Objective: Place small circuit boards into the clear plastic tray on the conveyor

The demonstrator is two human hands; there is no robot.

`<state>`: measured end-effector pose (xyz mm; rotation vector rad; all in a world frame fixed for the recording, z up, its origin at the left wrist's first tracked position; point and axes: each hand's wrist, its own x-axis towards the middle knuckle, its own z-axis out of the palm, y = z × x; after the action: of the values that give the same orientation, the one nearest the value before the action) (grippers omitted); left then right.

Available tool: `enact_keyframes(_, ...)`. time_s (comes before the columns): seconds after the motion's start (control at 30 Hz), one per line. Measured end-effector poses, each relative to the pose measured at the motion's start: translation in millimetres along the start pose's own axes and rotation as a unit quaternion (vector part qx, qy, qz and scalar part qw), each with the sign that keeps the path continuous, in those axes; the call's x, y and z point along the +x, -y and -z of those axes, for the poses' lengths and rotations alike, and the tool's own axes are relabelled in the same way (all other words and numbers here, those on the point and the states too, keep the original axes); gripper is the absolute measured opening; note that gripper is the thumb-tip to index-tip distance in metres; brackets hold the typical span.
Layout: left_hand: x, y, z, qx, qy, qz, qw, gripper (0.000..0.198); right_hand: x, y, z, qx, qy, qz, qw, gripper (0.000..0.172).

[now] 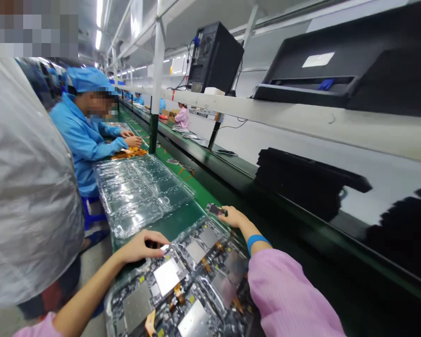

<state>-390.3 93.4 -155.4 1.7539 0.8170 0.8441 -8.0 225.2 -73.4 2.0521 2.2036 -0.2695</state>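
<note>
Green assembly bench (pixel 182 220), left hand (pixel 140 248) flat on board tray (pixel 182 285), grip apart, right hand (pixel 233 216) outstretched, grip clamped on small board (pixel 215 209)

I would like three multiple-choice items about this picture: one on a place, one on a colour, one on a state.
1. Where does the left hand rest?
A. on the tray of circuit boards
B. on the black stack
C. on the shelf

2. What colour is the band at the right wrist?
A. red
B. blue
C. white

3. How are the clear trays beyond the hands?
A. empty
B. full of boards
C. upright

Answers: 1 A, its fingers lie on the tray's edge; 2 B, the band looks blue; 3 A, no boards show inside them.
</note>
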Motion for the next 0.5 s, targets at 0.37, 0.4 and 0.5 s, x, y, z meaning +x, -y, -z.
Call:
enact_keyframes(0.37, 3.4, -3.5, -1.2, -0.023, -0.022, -0.008, 0.999, 0.035, -10.7, 2.9, 10.5, -0.059, -0.09, -0.065, 0.992, 0.047)
enact_keyframes(0.4, 3.6, -4.1, -1.2, -0.026, -0.024, -0.005, 0.999, 0.036, -11.2, 7.4, 11.8, -0.062, -0.093, -0.098, 0.989, 0.041)
enact_keyframes(0.5, 4.6, -4.0, -1.0, -0.027, -0.027, -0.001, 0.999, 0.038, -6.3, 23.2, 11.0, -0.041, -0.041, -0.174, 0.983, 0.057)
